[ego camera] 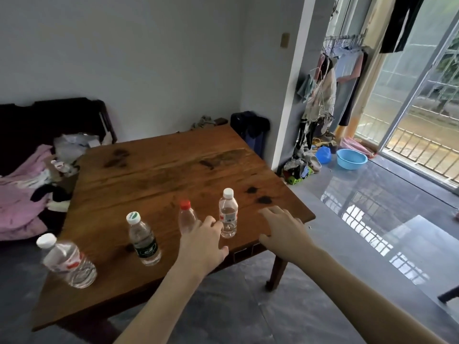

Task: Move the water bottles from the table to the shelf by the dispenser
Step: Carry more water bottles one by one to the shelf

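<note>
Left hand (202, 240) is covering the lower half of the red-cap bottle (186, 217); contact unclear, fingers loose, grasping nothing seen. Four bottles are standing along the near edge of the table (159, 175); far half is lying bare. Right hand (283, 229) is hovering spread, released, beside the white-cap bottle (228, 214).

Left hand (202, 240): arm extended forward from lower centre, forearm bare, palm down, fingers loosely spread and slightly bent, thumb out to right; holds nothing. Right hand (283, 230): arm extended from lower right, forearm bare, palm down, fingers splayed forward-left, thumb out to left; grips nothing. Hands near each other, apart, not touching.
</note>
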Available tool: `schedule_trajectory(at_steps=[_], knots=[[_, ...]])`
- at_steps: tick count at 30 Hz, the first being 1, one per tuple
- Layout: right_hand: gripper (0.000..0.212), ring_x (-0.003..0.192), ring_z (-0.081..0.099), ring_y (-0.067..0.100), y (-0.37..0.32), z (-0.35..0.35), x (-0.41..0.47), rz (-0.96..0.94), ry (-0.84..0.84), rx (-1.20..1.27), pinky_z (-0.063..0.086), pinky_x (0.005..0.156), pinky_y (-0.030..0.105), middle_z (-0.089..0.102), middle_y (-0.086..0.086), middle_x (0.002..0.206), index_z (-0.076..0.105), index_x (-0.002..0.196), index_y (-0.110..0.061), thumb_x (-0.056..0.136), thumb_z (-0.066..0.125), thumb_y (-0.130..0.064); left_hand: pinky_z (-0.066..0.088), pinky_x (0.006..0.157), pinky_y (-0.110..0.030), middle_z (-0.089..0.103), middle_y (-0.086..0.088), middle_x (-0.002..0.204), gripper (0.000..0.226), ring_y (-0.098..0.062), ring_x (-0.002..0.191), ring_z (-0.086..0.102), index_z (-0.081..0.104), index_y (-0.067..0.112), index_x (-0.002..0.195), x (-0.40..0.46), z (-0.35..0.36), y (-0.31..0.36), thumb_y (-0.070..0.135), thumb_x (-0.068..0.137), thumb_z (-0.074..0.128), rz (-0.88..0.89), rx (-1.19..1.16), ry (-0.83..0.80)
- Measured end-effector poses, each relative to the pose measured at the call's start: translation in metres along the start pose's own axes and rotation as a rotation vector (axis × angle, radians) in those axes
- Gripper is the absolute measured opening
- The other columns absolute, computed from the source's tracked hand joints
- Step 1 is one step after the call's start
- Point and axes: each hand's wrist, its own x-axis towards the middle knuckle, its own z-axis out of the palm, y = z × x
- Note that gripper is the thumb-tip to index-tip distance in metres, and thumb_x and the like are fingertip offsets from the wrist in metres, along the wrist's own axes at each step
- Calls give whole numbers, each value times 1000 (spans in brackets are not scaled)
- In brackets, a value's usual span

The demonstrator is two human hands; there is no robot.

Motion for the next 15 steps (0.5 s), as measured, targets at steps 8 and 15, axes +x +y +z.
schedule_trajectory(at_steps=[8, 15], knots=[[63, 135, 40, 20, 25, -4, 111, -117, -23, -4, 39, 104, 43, 39, -3, 151, 37, 147, -27, 88, 59, -33, 49, 100, -32, 47, 8, 146, 63, -14, 127, 51, 44, 30, 143, 94, 8, -8, 53, 88, 66, -108, -45, 13], [62, 137, 38, 19, 36, 13, 186, -233, -89, 13, 37, 109, 44, 38, -5, 152, 37, 147, -27, 89, 59, -32, 46, 100, -29, 41, 10, 149, 73, -11, 131, 46, 37, 30, 147, 142, 24, -14, 57, 86, 67, -190, -150, -26]])
